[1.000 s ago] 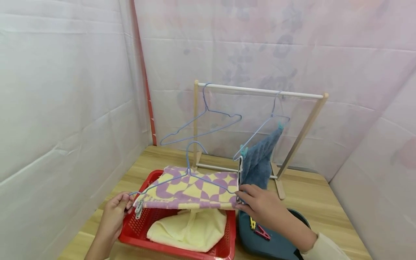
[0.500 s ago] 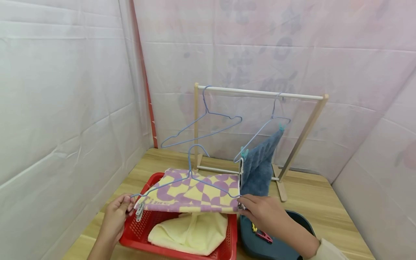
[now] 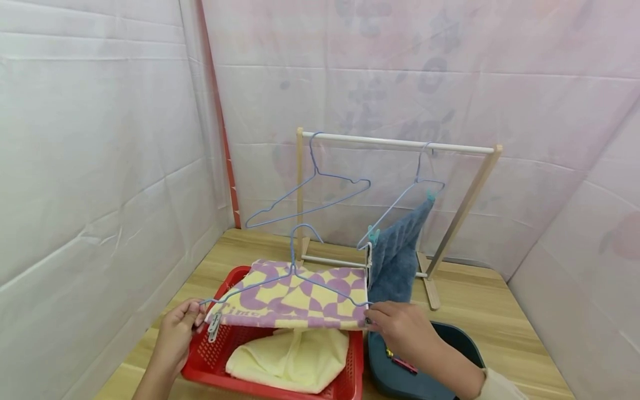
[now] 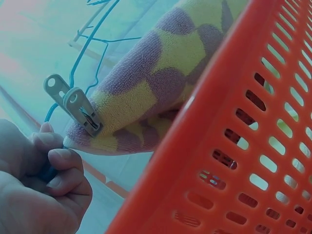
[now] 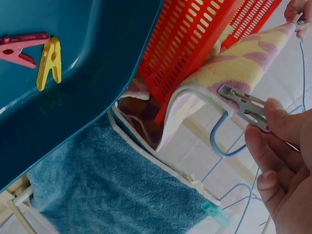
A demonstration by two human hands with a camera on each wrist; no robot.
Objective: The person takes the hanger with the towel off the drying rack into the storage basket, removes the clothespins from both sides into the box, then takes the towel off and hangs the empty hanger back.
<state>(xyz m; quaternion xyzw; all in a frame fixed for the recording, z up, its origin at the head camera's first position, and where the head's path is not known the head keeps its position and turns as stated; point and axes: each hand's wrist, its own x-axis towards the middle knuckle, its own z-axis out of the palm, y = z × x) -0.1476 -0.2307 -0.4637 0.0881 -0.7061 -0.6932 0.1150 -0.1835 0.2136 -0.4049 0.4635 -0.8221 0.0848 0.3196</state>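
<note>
My left hand (image 3: 174, 333) grips the left end of a blue wire hanger (image 3: 292, 269), fingers curled round it in the left wrist view. A yellow and purple checkered towel (image 3: 295, 294) hangs from this hanger. At its left corner a grey clothespin (image 4: 78, 107) clips the cloth. My right hand (image 3: 407, 333) is at the hanger's right end. In the right wrist view its thumb and fingertips pinch another grey clothespin (image 5: 246, 107), whose jaws sit on the towel's edge beside the hanger's bend. The towel lies over the red basket (image 3: 356, 361), above a pale yellow cloth (image 3: 292, 358).
Behind stands a drying rack (image 3: 397, 143) with an unladen blue hanger (image 3: 315, 173) and another bearing a blue towel (image 3: 397, 255) held by teal clips (image 3: 373, 234). At right, a dark blue tub (image 3: 390, 375) contains a pink clothespin (image 5: 22, 48) and a yellow clothespin (image 5: 48, 63).
My right hand has shifted slightly down and right at the towel's right corner. The left hand, hanger and towel stay nearly where they were.
</note>
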